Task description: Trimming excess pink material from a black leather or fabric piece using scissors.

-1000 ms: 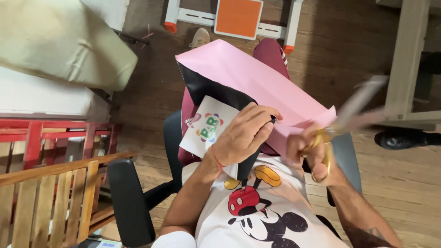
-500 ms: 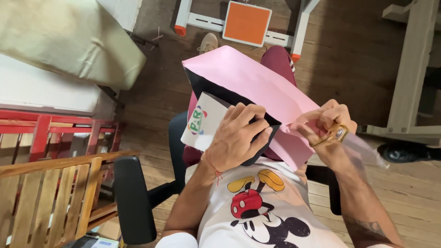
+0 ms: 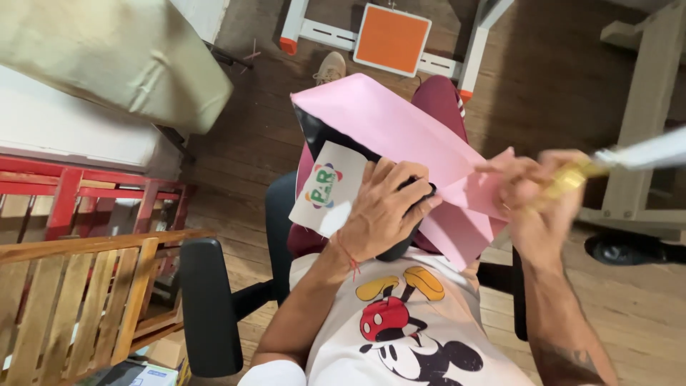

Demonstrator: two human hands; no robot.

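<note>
Seated person seen from above, in a black office chair (image 3: 211, 307) on a wooden floor, wearing a white cartoon-print shirt (image 3: 407, 336) and dark red trousers. A large pink paper sheet (image 3: 400, 136) lies across the lap, its far corner toward the knees and its near edge toward the right hip. Under it sits a black board (image 3: 318, 136), with a white card bearing a colourful logo (image 3: 325, 193) at its left edge.

The left hand (image 3: 382, 211) lies flat on the board and the card's right edge, fingers curled over the pink sheet's near edge, pressing everything down.

The right hand (image 3: 536, 204) is raised at the sheet's right edge, closed around the yellow handles of a pair of scissors (image 3: 614, 161). The pale blades point right, away from the paper, and are blurred; whether they are parted cannot be told.

A red wooden frame and slatted wooden rail stand to the left. An orange panel (image 3: 391, 39) lies on the floor beyond the knees.
</note>
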